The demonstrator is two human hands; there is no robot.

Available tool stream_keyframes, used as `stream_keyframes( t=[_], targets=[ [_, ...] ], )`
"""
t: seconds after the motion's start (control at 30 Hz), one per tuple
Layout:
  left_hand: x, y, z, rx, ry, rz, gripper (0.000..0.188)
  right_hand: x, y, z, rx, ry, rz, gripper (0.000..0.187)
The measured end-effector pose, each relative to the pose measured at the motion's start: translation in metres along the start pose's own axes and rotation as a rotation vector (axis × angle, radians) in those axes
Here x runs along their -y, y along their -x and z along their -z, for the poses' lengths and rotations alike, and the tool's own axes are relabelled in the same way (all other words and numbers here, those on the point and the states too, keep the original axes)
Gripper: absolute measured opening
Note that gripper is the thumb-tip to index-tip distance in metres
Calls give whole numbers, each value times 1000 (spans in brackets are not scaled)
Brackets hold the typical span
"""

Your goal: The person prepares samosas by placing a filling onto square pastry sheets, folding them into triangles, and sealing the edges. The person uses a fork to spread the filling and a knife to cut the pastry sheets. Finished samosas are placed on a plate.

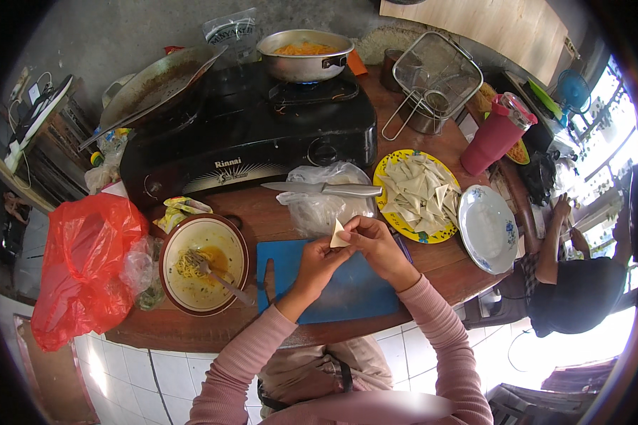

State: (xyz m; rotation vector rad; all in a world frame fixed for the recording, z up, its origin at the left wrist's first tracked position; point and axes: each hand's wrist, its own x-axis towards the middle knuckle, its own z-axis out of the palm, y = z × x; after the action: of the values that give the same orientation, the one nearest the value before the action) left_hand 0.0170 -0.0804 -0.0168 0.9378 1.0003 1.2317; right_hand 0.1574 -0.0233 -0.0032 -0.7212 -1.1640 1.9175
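Between my two hands is a small folded triangle of pale dough wrapper point(339, 234), held above the blue cutting board point(333, 297). My left hand point(319, 263) pinches its lower left side. Fingers of my right hand point(379, 246) close on its right edge. To the right, a yellow patterned plate point(384, 170) bears a heap of similar folded triangles point(418, 191). A knife point(326, 189) lies across a clear plastic bag point(319, 216) just beyond the board. Left of the board stands a bowl point(170, 283) with yellowish noodle filling and a fork point(216, 275) in it.
A black gas stove point(248, 134) carries a pot point(301, 67) of orange food over a blue flame, and a wok point(159, 85). A red plastic bag point(85, 262) sits left. At right are a white plate point(488, 230), a pink tumbler point(493, 138), a wire basket point(439, 64) and another person point(578, 283).
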Motion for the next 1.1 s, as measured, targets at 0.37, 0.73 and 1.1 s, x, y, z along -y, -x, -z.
stream_keyframes(
  t=[0.37, 0.73, 1.1],
  targets=[
    [-1, 2, -6, 2, 91, -20, 14, 3, 1, -2, 10, 12, 20, 12],
    [0, 2, -3, 31, -4, -60, 13, 1, 0, 1, 20, 52, 18, 13],
    [1, 2, -2, 24, 53, -57, 11, 16, 2, 5, 159, 192, 25, 15]
  ],
)
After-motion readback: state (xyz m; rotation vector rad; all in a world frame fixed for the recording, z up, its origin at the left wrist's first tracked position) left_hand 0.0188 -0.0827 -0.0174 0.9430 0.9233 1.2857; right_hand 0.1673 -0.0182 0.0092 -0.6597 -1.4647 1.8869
